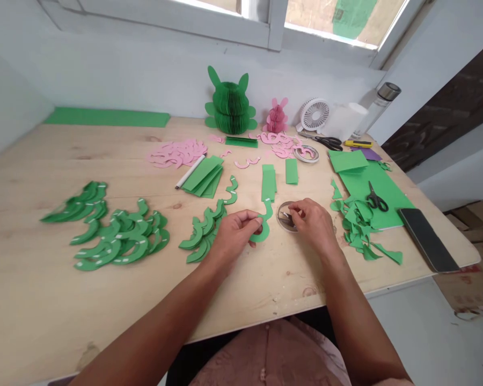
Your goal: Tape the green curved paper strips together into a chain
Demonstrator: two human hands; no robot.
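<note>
Between the thumb and fingers of my left hand (236, 231) is a green curved paper cutout (261, 234), its narrow wavy end pointing away from me. My right hand (314, 222) is pinched over a roll of tape (279, 221) lying on the table. A small white piece of tape (285, 215) shows at its fingertips; something dark inside the roll is too small to make out. Left of my left hand lies a pile of green curved cutouts (201, 233) with white tape bits on them. Folded green strips (268, 183) lie just beyond my hands.
Larger piles of green cutouts (123, 236) spread to the left. Green scraps (358, 222), black scissors (376, 199) and a phone (427, 239) lie at the right. Pink cutouts (181, 153), a green honeycomb paper figure (231, 107) and a white fan (314, 114) are farther back.
</note>
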